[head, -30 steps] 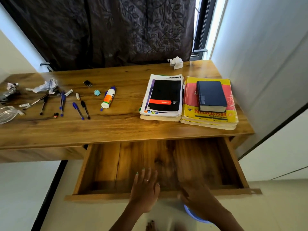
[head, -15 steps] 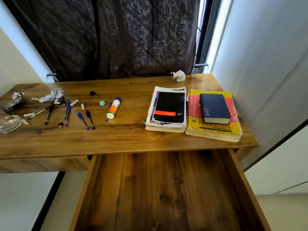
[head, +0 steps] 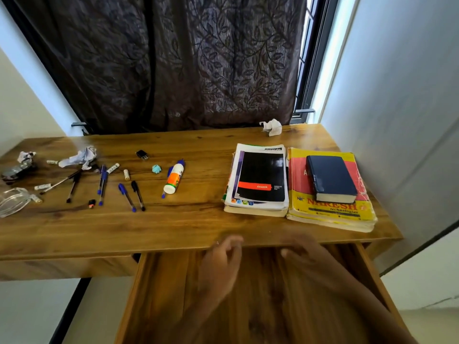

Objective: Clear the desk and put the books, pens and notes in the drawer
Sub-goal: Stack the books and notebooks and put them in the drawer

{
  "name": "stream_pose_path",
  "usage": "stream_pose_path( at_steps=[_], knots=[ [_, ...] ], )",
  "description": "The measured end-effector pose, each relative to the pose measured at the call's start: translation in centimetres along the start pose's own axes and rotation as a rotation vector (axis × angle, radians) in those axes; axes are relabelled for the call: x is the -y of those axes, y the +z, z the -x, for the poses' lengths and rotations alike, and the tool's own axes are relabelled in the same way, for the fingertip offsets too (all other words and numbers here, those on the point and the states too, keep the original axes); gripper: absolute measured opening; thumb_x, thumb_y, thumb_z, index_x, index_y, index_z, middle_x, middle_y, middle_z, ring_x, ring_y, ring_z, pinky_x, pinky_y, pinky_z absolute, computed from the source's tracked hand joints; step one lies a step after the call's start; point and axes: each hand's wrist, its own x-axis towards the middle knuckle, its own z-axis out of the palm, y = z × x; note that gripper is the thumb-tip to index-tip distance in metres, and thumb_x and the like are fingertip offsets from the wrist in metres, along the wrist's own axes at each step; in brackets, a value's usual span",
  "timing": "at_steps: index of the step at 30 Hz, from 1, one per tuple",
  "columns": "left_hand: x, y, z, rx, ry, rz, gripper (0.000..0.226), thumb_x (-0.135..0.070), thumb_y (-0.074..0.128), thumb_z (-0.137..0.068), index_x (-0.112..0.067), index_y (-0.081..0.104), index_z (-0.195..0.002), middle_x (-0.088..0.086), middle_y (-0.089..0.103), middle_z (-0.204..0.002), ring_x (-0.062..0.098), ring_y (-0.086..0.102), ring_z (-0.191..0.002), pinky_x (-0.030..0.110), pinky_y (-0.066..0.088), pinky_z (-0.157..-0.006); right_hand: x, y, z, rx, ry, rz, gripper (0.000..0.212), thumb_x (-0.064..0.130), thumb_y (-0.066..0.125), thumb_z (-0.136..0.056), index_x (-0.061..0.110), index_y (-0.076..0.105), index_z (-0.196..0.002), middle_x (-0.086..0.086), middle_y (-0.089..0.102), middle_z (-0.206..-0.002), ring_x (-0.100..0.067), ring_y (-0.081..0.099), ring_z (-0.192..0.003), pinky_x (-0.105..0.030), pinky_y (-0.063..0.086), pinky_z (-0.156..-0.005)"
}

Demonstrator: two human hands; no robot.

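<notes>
The wooden drawer (head: 164,294) stands pulled out below the desk (head: 173,227), with nothing in the part I can see. My left hand (head: 221,261) and my right hand (head: 305,254) hover blurred over the drawer by the desk's front edge, fingers loosely bent, holding nothing. On the desk's right lie a black-covered notebook stack (head: 258,180) and a yellow and red book (head: 330,212) with a dark blue book (head: 330,177) on top. Several pens (head: 103,183) lie scattered at the left, near a glue bottle (head: 174,178).
Crumpled papers (head: 79,157) lie at the left and another crumpled paper (head: 272,127) at the back edge. A clear plastic piece (head: 12,201) sits at the far left. A dark curtain (head: 173,63) hangs behind the desk; a wall (head: 397,120) closes the right side.
Both hands left the drawer's front edge, dropped out of view, and now reach up toward the desk edge. The drawer came further out and the camera tilted up.
</notes>
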Motion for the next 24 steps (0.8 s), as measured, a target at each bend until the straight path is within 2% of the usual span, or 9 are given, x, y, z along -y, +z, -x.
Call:
stream_pose_path(
  at_steps=[1, 3, 4, 6, 9, 14, 17, 20, 24],
  knots=[
    [-0.4, -0.1, -2.3, -0.070, -0.022, 0.055, 0.030, -0.040, 0.040, -0.097, -0.033, 0.053, -0.124, -0.011, 0.062, -0.107, 0.001, 0.051, -0.055, 0.012, 0.038, -0.046, 0.6, -0.2, -3.4, -0.032, 0.019, 0.013, 0.031, 0.028, 0.051, -0.093, 0.033, 0.045, -0.124, 0.015, 0.040, -0.125, -0.007, 0.040, -0.119, -0.018, 0.037, -0.090],
    [-1.1, -0.2, -6.5, -0.168, -0.089, 0.147, 0.037, -0.036, 0.045, -0.097, -0.025, 0.048, -0.132, -0.004, 0.057, -0.121, 0.009, 0.060, -0.091, 0.024, 0.051, -0.071, 0.7, -0.5, -8.1, -0.147, 0.079, 0.083, 0.046, 0.030, 0.054, -0.092, 0.025, 0.040, -0.135, 0.002, 0.035, -0.138, -0.016, 0.035, -0.126, -0.025, 0.038, -0.095],
    [-1.2, -0.1, -8.6, -0.197, -0.137, 0.187, 0.042, -0.034, 0.047, -0.097, -0.020, 0.045, -0.136, 0.000, 0.053, -0.129, 0.016, 0.056, -0.110, 0.030, 0.049, -0.085, 0.7, -0.5, -10.2, -0.192, 0.105, 0.106, 0.052, 0.030, 0.056, -0.091, 0.022, 0.036, -0.138, -0.003, 0.031, -0.144, -0.019, 0.032, -0.131, -0.030, 0.036, -0.100],
    [-1.3, 0.3, -12.1, -0.205, -0.220, 0.216, 0.050, -0.033, 0.048, -0.096, -0.014, 0.038, -0.142, 0.006, 0.046, -0.140, 0.023, 0.046, -0.126, 0.037, 0.045, -0.099, -0.3, 0.1, -12.8, -0.249, 0.137, 0.195, 0.062, 0.032, 0.056, -0.090, 0.019, 0.028, -0.144, -0.005, 0.021, -0.153, -0.023, 0.020, -0.140, -0.039, 0.027, -0.110],
    [-0.8, 1.4, -15.1, -0.168, -0.247, 0.159, 0.055, -0.037, 0.047, -0.095, -0.013, 0.035, -0.142, 0.010, 0.048, -0.138, 0.026, 0.050, -0.122, 0.045, 0.049, -0.095, -1.2, 1.0, -15.4, -0.274, 0.145, 0.258, 0.069, 0.036, 0.054, -0.091, 0.017, 0.019, -0.147, -0.005, 0.011, -0.157, -0.023, 0.008, -0.144, -0.041, 0.016, -0.115],
    [-1.2, 2.6, -17.0, -0.145, -0.299, 0.120, 0.057, -0.044, 0.051, -0.091, -0.008, 0.042, -0.135, 0.011, 0.056, -0.128, 0.027, 0.058, -0.111, 0.044, 0.054, -0.087, -2.6, 2.1, -16.2, -0.283, 0.184, 0.247, 0.074, 0.040, 0.054, -0.090, 0.016, 0.015, -0.148, -0.005, 0.004, -0.158, -0.022, 0.001, -0.145, -0.043, 0.012, -0.117],
    [-2.4, 2.3, -17.7, -0.125, -0.378, 0.114, 0.056, -0.043, 0.058, -0.088, -0.005, 0.049, -0.127, 0.011, 0.059, -0.121, 0.027, 0.059, -0.108, 0.039, 0.054, -0.085, -2.3, 2.5, -16.3, -0.300, 0.209, 0.226, 0.077, 0.041, 0.055, -0.089, 0.015, 0.013, -0.149, -0.006, 0.001, -0.158, -0.022, -0.002, -0.146, -0.041, 0.005, -0.117],
    [-3.1, 1.5, -18.1, -0.085, -0.440, 0.175, 0.047, -0.039, 0.064, -0.086, -0.003, 0.056, -0.116, 0.008, 0.062, -0.108, 0.022, 0.061, -0.097, 0.032, 0.051, -0.077, -2.3, 2.8, -16.3, -0.284, 0.217, 0.286, 0.077, 0.044, 0.051, -0.090, 0.016, 0.009, -0.149, -0.007, -0.001, -0.158, -0.022, -0.004, -0.145, -0.038, -0.002, -0.116],
    [-3.2, 0.7, -17.5, -0.046, -0.511, 0.314, 0.051, -0.035, 0.072, -0.080, -0.005, 0.055, -0.119, 0.010, 0.063, -0.114, 0.022, 0.060, -0.098, 0.028, 0.048, -0.073, -2.4, 3.0, -16.0, -0.279, 0.205, 0.327, 0.077, 0.047, 0.048, -0.091, 0.017, 0.008, -0.149, -0.007, 0.000, -0.158, -0.022, -0.003, -0.145, -0.037, -0.004, -0.116]
  ],
)
